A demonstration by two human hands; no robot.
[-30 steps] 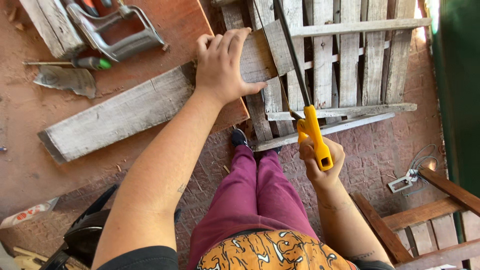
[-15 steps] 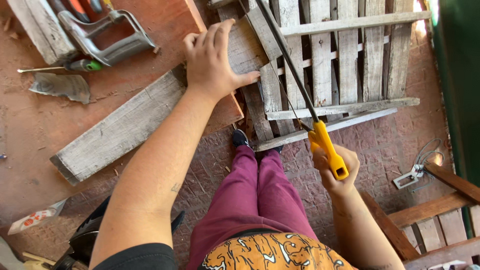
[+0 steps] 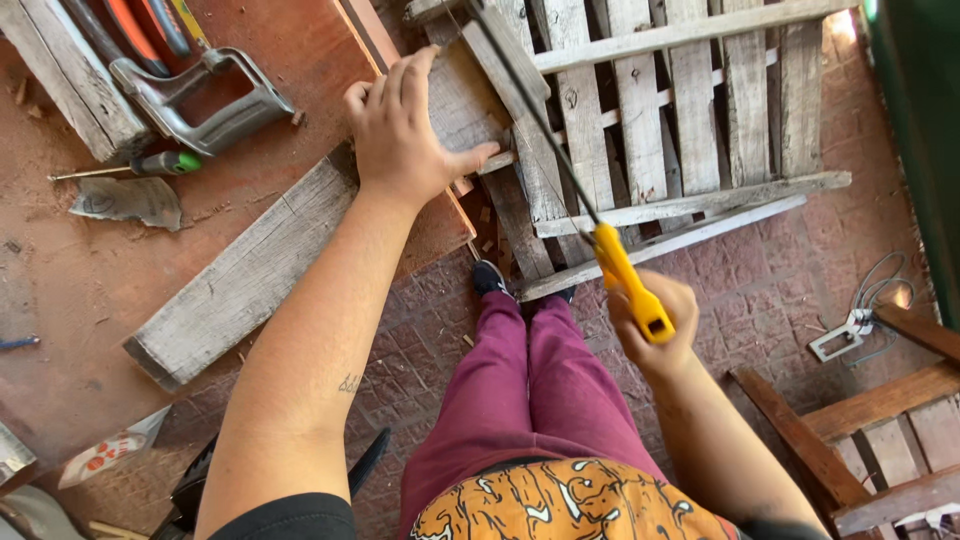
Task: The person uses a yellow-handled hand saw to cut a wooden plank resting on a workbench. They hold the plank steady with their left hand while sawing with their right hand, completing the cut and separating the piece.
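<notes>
My left hand [image 3: 405, 135] presses flat on a weathered grey plank [image 3: 250, 270] that lies across a red-brown board. In my right hand [image 3: 655, 325] is the yellow handle of a hand saw [image 3: 628, 285]. Its dark frame [image 3: 520, 95] slants up and left, ending just right of my left hand at the plank's end. The blade's contact with the wood is hard to make out. My legs in maroon trousers [image 3: 520, 390] stand below, one dark shoe [image 3: 488, 278] near the plank.
A wooden pallet [image 3: 680, 120] lies on the brick floor [image 3: 770, 290] ahead. A grey metal clamp [image 3: 200, 95], a green-handled screwdriver [image 3: 150, 165] and a trowel [image 3: 125, 200] rest on the red-brown board [image 3: 290, 60]. More pallet wood [image 3: 880, 420] sits at right, near a white cable clip [image 3: 850, 335].
The saw has been drawn back toward me and to the right, its handle lower in view. My left hand stays pressed on the plank while the view shifts slightly.
</notes>
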